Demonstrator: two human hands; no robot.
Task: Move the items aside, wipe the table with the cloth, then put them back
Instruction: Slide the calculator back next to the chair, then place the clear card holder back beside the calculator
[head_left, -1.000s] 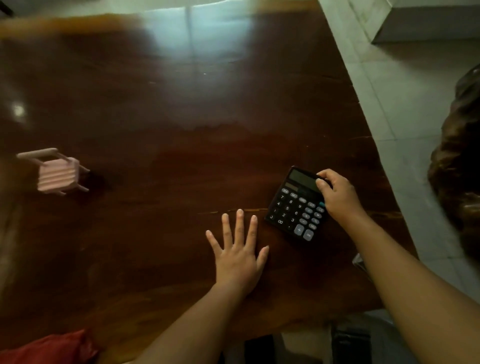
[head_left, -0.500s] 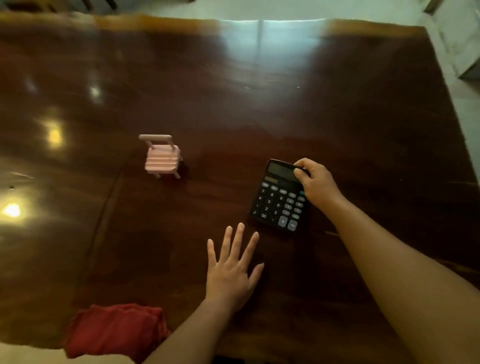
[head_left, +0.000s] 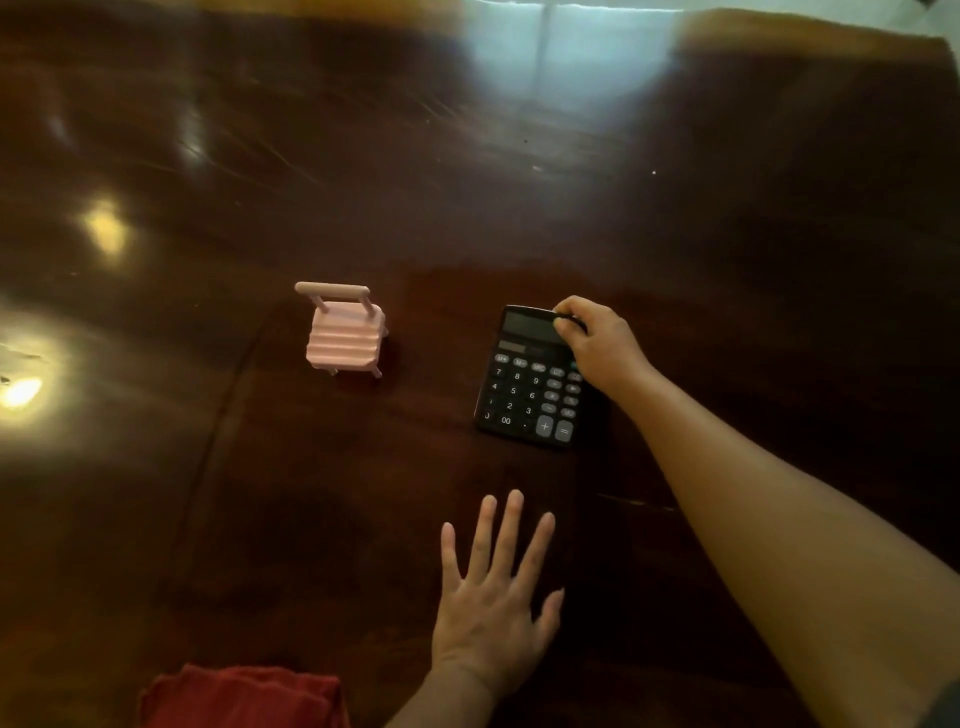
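A black calculator (head_left: 530, 384) lies flat near the middle of the dark wooden table (head_left: 519, 208). My right hand (head_left: 597, 348) grips its top right corner with thumb and fingers. My left hand (head_left: 493, 597) rests palm down on the table nearer to me, fingers spread, holding nothing. A small pink toy chair (head_left: 345, 332) stands upright to the left of the calculator, apart from it. A red cloth (head_left: 244, 696) lies bunched at the near edge, left of my left forearm.
The glossy tabletop shows bright light reflections at the left and far middle. Its far edge runs along the top of the view, with pale floor beyond at the top right corner.
My right hand has carried the calculator leftward toward the table's middle, closer to the pink chair. The view has swung left, bringing the red cloth further in. My left hand stays flat.
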